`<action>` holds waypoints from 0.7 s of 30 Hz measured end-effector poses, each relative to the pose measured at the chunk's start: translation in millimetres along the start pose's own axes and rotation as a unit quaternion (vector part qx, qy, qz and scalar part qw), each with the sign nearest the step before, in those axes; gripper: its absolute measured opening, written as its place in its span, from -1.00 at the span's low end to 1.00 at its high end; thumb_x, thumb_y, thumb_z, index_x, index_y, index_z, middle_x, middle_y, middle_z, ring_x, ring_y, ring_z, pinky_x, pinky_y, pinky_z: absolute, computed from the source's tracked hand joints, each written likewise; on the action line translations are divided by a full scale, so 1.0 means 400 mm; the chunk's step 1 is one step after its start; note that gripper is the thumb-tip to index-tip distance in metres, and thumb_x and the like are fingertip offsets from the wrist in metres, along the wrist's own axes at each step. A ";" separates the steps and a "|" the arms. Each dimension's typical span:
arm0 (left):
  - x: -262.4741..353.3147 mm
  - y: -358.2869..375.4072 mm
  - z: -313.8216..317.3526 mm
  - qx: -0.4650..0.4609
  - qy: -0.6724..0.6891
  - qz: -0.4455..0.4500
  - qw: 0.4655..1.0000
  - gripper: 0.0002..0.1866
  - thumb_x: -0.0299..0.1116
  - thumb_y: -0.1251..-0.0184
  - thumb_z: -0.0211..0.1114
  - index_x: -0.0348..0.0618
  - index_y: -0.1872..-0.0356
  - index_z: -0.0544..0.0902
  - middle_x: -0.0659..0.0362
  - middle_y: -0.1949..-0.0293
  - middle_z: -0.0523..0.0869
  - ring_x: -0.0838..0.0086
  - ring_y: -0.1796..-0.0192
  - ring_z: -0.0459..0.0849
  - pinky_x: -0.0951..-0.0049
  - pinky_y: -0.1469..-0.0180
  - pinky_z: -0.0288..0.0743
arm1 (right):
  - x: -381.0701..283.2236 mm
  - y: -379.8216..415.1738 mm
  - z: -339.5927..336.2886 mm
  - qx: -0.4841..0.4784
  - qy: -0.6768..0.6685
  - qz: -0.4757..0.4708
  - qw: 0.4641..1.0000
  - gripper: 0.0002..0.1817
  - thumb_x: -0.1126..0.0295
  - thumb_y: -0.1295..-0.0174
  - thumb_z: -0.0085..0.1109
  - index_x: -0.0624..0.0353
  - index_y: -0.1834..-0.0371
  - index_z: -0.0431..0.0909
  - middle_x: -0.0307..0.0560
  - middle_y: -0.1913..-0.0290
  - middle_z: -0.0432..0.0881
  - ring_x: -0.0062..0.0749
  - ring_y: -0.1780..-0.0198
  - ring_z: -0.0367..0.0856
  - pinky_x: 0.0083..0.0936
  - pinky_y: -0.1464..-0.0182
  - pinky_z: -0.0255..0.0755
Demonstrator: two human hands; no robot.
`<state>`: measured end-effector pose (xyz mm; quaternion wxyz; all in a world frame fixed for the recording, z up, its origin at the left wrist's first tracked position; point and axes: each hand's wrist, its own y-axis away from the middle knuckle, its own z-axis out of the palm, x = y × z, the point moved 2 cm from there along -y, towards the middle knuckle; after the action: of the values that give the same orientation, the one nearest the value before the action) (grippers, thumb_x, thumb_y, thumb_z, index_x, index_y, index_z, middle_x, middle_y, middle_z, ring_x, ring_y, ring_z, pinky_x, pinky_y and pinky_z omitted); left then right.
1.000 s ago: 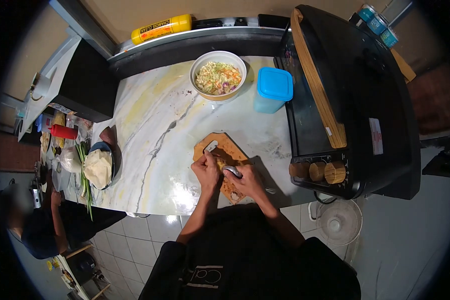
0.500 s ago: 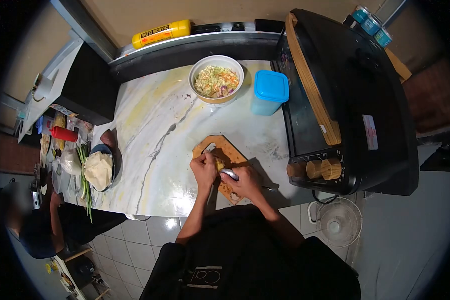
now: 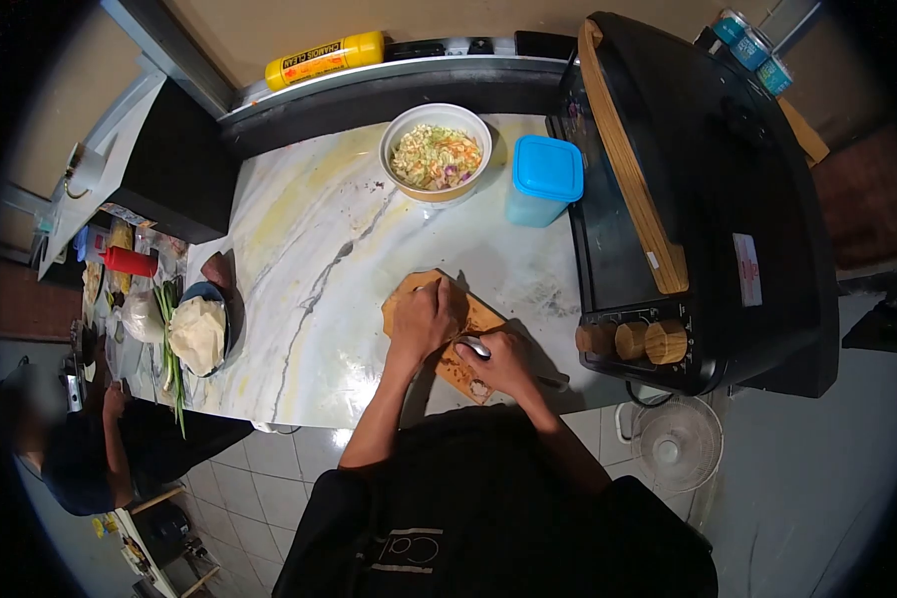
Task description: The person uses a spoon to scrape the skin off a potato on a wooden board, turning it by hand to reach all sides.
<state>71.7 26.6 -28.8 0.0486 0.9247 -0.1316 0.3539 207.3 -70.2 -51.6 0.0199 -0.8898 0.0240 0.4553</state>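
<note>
A wooden cutting board (image 3: 458, 377) lies on the marble-patterned counter close to my body, with brown bits scattered on it. My left hand (image 3: 425, 321) is over the upper part of the board, fingers bent downward and closed; what lies beneath them is hidden. My right hand (image 3: 498, 361) is closed around a metal tool (image 3: 474, 347) with a rounded shiny end, just right of my left hand. Beyond the board stands a bowl of shredded vegetables (image 3: 436, 157). A container with a blue lid (image 3: 548, 167) is to the bowl's right.
A large black oven (image 3: 738, 219) fills the right side. At left are a plate with pale sheets (image 3: 197, 337), green onions (image 3: 172, 379) and a red bottle (image 3: 130, 261). A yellow tube (image 3: 325, 61) lies on the back ledge. Another person (image 3: 80, 453) is at far left.
My left hand has shifted right and turned so its back covers the piece seen between my hands before. My right hand has moved slightly right with the metal tool.
</note>
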 end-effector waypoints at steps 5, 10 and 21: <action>0.029 -0.010 -0.009 0.014 0.023 0.068 0.997 -0.58 -0.14 -0.48 0.06 -0.37 0.36 0.58 -0.19 0.36 0.62 -0.10 0.21 0.58 0.05 0.16 0.40 | 0.009 -0.004 0.006 -0.015 -0.006 0.041 0.999 -0.56 0.08 -0.20 0.28 0.29 0.54 0.58 0.12 0.62 0.54 0.01 0.54 0.57 -0.21 0.44 0.39; 0.020 -0.017 -0.063 -0.064 0.075 0.050 0.994 -0.61 -0.14 -0.47 0.11 -0.35 0.29 0.62 -0.18 0.32 0.66 -0.10 0.18 0.62 0.13 0.13 0.47 | 0.017 -0.006 0.002 -0.037 -0.007 0.070 0.997 -0.54 0.00 -0.20 0.25 0.28 0.45 0.66 0.17 0.54 0.61 0.04 0.42 0.64 -0.19 0.34 0.45; -0.011 0.009 -0.041 0.008 -0.064 -0.013 0.998 -0.65 -0.13 -0.38 0.19 -0.28 0.32 0.66 -0.12 0.41 0.70 -0.09 0.31 0.66 0.07 0.24 0.53 | 0.021 0.001 0.013 -0.016 -0.037 0.064 0.997 -0.50 0.04 -0.21 0.28 0.36 0.57 0.57 0.13 0.66 0.50 -0.10 0.59 0.50 -0.26 0.46 0.35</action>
<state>57.2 27.0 -19.6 0.0370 0.9476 -0.1190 0.2942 207.9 -70.6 -61.6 -0.0227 -0.8693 0.0724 0.4885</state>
